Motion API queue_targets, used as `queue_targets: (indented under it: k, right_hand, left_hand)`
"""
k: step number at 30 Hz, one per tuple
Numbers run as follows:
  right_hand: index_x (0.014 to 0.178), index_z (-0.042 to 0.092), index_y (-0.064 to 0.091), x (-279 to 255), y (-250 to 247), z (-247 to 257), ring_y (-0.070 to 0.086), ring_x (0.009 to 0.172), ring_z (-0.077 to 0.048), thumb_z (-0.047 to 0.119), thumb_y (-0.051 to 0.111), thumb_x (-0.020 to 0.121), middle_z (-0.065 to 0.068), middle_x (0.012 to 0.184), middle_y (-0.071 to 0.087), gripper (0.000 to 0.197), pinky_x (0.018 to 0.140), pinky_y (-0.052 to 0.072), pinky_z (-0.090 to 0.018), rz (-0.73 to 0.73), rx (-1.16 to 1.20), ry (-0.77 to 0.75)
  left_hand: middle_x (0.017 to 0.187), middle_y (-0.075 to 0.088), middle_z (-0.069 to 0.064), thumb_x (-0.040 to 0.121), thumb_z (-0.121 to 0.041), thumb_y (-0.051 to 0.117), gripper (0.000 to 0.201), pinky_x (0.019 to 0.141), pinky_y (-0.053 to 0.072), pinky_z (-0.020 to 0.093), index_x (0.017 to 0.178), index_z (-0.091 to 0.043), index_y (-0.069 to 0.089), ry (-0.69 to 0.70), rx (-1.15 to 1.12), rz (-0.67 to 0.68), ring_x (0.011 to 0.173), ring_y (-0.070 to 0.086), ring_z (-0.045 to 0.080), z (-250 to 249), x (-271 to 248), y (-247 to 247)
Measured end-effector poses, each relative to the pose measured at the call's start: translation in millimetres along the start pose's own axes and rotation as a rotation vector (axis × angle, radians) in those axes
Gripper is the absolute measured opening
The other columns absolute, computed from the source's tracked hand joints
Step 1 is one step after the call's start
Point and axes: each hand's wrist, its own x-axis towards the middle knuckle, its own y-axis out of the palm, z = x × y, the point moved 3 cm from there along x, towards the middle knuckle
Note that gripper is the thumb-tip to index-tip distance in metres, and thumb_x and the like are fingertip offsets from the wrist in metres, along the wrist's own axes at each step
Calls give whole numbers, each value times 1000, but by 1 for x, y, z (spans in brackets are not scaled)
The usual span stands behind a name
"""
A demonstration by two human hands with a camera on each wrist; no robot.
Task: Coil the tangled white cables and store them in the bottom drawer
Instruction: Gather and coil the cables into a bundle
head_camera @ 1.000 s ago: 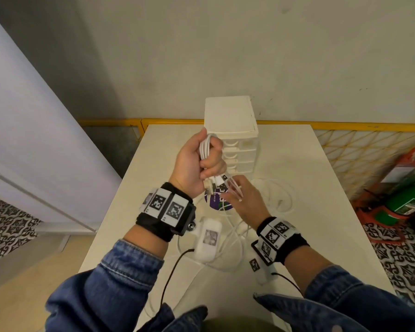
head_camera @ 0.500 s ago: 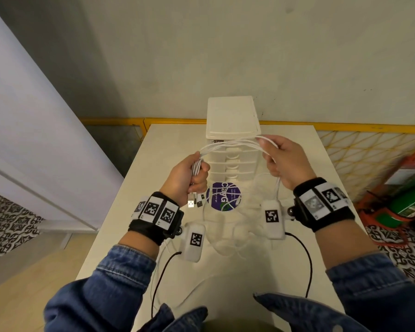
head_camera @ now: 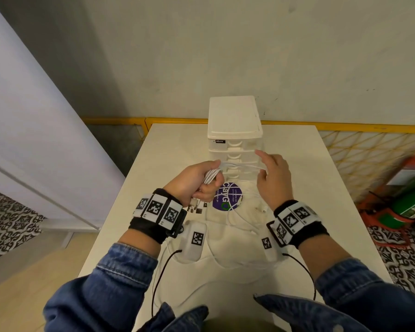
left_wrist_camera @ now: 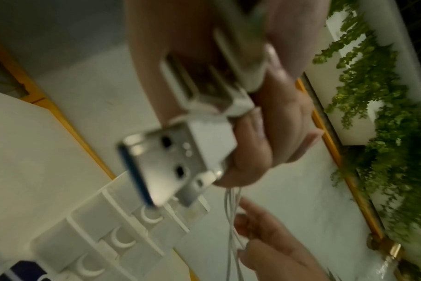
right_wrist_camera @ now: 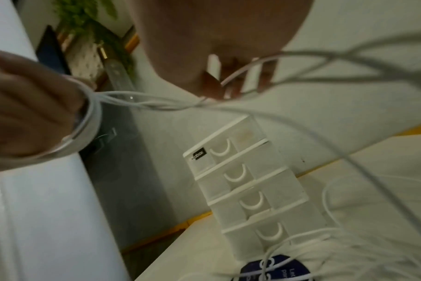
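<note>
In the left hand (head_camera: 194, 182), fist tight around them, is the coiled part of the white cables (head_camera: 212, 174); strands run across to the right hand (head_camera: 272, 180), fingers half spread, can't tell if it's pinching. Slack below both hands is a mess on the table (head_camera: 309, 164), so pulling could knot it.

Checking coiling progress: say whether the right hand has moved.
Yes. The right hand moved right, from the sticker toward the right edge of the drawer unit.
</note>
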Motion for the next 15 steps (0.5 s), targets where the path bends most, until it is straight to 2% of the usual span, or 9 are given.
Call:
queue_targets:
  k: [2,3,5,7,9,11,12,14,15]
  right_hand:
    - [126,18,53,-10,-1,21,48,108,-22,4,44,74,-8,115,55,55,96,38,-35,-35,86,-270]
    - [126,17,53,-14,2,30,47,110,-20,9,43,75,-7,117,55,53,97,35,-33,-21,82,-354]
    - [129,15,51,-18,12,35,49,110,-18,16,44,85,-7,116,57,45,98,35,-32,-3,56,-420]
    - [127,15,53,-18,20,32,55,98,-19,16,43,90,-7,104,61,38,91,43,-35,-2,111,-396]
    - [119,15,60,-16,19,28,59,86,-16,3,41,88,-7,93,62,38,81,49,-35,-4,234,-360]
    - [112,16,63,-12,11,28,56,80,-5,-5,42,88,-2,88,61,39,76,47,-22,11,361,-299]
    - [111,18,63,-9,6,29,54,77,1,-4,43,90,4,85,60,37,75,44,-15,34,435,-261]
    - [108,18,63,-4,-2,31,50,68,4,2,43,94,20,74,56,30,73,42,-10,95,610,-130]
    - [108,17,63,-1,-3,31,46,63,3,4,42,95,21,64,52,27,71,43,-11,124,691,-52]
  left_hand:
    - [33,25,-7,98,-34,26,57,37,12,19,53,-12,54,-5,-20,11,25,18,7,-3,2,1]
    - [33,25,-7,98,-34,26,57,36,14,17,53,-12,54,-5,-32,20,25,18,7,-4,2,1]
    - [33,25,-7,97,-34,25,57,35,15,16,53,-13,54,-9,-38,51,25,18,6,-5,3,2]
    - [32,26,-8,97,-34,24,57,36,14,17,54,-12,54,-25,-26,115,24,18,6,-4,3,8]
    - [33,27,-9,97,-35,25,57,36,13,17,55,-11,55,-43,6,185,25,19,5,0,1,14]
    - [33,27,-10,97,-37,25,56,37,13,18,57,-11,55,-49,22,240,25,19,4,4,0,19]
    - [34,27,-10,97,-39,25,56,37,12,19,59,-11,54,-48,16,256,25,19,5,6,1,20]
    - [34,27,-11,96,-42,26,55,37,10,21,60,-12,54,-48,15,252,26,19,5,8,2,18]
    - [35,27,-11,96,-43,27,55,36,10,21,60,-13,55,-52,32,235,26,19,5,9,2,17]
